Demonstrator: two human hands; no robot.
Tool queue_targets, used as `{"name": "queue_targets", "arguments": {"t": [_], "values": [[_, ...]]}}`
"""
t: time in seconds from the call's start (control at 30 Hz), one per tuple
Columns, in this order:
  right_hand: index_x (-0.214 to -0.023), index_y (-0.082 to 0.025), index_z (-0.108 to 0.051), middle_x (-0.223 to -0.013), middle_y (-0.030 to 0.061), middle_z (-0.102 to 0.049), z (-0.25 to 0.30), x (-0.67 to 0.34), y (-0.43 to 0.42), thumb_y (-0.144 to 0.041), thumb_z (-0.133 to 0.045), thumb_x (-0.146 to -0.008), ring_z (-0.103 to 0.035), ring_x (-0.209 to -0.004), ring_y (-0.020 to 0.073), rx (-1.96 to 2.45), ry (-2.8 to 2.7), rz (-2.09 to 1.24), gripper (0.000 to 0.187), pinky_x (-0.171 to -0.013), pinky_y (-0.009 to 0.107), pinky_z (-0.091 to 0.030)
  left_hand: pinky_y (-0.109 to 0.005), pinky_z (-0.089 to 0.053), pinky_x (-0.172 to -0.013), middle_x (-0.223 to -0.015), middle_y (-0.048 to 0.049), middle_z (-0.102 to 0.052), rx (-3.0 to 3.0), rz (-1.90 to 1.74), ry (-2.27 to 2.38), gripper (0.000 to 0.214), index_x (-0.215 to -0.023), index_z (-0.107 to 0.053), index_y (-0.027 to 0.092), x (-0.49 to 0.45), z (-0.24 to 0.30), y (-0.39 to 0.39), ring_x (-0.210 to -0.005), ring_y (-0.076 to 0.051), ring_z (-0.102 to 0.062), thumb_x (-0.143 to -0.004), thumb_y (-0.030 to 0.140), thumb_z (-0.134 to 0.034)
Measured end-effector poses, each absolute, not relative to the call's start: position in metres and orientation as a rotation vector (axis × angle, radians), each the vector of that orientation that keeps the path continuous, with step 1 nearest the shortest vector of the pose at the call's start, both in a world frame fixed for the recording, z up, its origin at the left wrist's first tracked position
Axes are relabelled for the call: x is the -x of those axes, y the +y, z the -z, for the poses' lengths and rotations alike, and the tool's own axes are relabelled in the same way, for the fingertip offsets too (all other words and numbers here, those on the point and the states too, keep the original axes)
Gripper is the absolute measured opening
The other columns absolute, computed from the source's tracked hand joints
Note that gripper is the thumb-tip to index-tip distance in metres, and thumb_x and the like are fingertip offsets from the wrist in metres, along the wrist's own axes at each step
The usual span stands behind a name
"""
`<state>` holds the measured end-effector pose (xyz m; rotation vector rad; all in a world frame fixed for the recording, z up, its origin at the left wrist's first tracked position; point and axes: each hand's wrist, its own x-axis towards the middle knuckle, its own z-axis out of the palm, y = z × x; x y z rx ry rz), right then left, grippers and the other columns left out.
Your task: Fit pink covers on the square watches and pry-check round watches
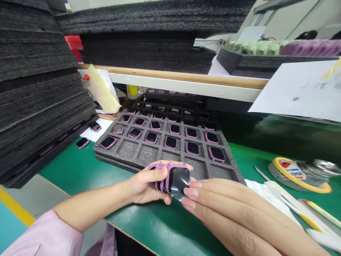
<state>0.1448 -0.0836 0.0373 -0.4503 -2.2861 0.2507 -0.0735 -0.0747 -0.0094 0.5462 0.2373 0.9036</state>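
Left hand (pixel 149 181) clasps stacked purple watch cases (pixel 173 177); right hand (pixel 237 211) touches the foremost, its grip unclear. Beyond, a shelf (pixel 170 84) overhangs the foam tray (pixel 147 154); foam sheets (pixel 39 85) rise left.

Bottle label: on the squat bottle (pixel 310 167) at your right, you can read "18", then an upright stroke, perhaps a 1.
Bottle sign: red diamond beside those digits; its symbol is too small for you.
White sheet (pixel 282 83): marks you can't read.
Yellow sheet (pixel 105 90): small reddish marks, illegible to you.
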Motion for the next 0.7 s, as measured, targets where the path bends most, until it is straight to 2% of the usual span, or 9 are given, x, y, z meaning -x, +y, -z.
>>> {"name": "queue_targets", "arguments": {"t": [0.17, 0.3, 0.37, 0.47, 0.6, 0.7], "values": [[-0.128, -0.027, -0.067, -0.112, 0.0027, -0.077, -0.038, -0.136, -0.066, -0.024, -0.036, -0.105, -0.072, -0.104, 0.0201, 0.352, -2.304, -0.227, 0.038, -0.093, 0.031, -0.059, -0.014, -0.053, -0.047, -0.094, -0.0066, -0.071, -0.533, -0.904, 0.266, 0.053, -0.113, -0.070, 0.014, 0.074, 0.009, -0.075, -0.062, -0.010, -0.067, -0.071, 0.042, -0.087], [-0.107, -0.022, -0.070, -0.095, 0.0013, -0.078, -0.041, -0.126, -0.058, -0.018, -0.064, -0.095, -0.069, -0.088, 0.0175, 0.364, -2.296, -0.057, 0.014, -0.082, 0.031, -0.057, -0.014, -0.054, -0.050, -0.092, -0.0042, -0.070, -0.538, -0.963, 0.292, 0.046, -0.110, -0.069, 0.017, 0.072, 0.012, -0.075, -0.063, -0.009, -0.068, -0.074, 0.039, -0.086], [-0.114, -0.019, -0.067, -0.089, 0.0031, -0.076, -0.038, -0.120, -0.057, -0.025, -0.070, -0.092, -0.065, -0.079, 0.0181, 0.426, -2.285, -0.020, 0.023, -0.074, 0.033, -0.055, -0.013, -0.052, -0.047, -0.088, -0.0037, -0.071, -0.566, -0.983, 0.281, 0.042, -0.109, -0.067, 0.018, 0.069, 0.014, -0.075, -0.055, -0.007, -0.063, -0.076, 0.038, -0.085], [-0.133, -0.020, -0.057, -0.088, 0.0045, -0.069, -0.031, -0.114, -0.056, -0.036, -0.073, -0.089, -0.063, -0.075, 0.0186, 0.524, -2.274, -0.227, 0.049, -0.067, 0.033, -0.056, -0.012, -0.046, -0.043, -0.084, -0.0053, -0.071, -0.616, -0.993, 0.300, 0.040, -0.102, -0.065, 0.016, 0.064, 0.015, -0.075, -0.048, -0.006, -0.058, -0.075, 0.038, -0.085], [-0.123, -0.027, -0.058, -0.096, 0.0041, -0.067, -0.026, -0.113, -0.051, -0.027, -0.080, -0.082, -0.066, -0.084, 0.0205, 0.549, -2.180, -0.509, 0.046, -0.072, 0.033, -0.059, -0.011, -0.045, -0.043, -0.082, -0.0035, -0.070, -0.540, -1.054, 0.429, 0.040, -0.097, -0.066, 0.016, 0.063, 0.015, -0.076, -0.057, -0.009, -0.065, -0.071, 0.036, -0.088], [-0.121, -0.028, -0.059, -0.100, 0.0050, -0.069, -0.028, -0.116, -0.047, -0.029, -0.081, -0.081, -0.067, -0.090, 0.0233, 0.531, -2.118, -0.530, 0.046, -0.076, 0.037, -0.059, -0.012, -0.046, -0.041, -0.083, -0.0040, -0.072, -0.514, -1.012, 0.351, 0.043, -0.105, -0.067, 0.017, 0.065, 0.015, -0.076, -0.060, -0.012, -0.069, -0.076, 0.045, -0.083]]}}
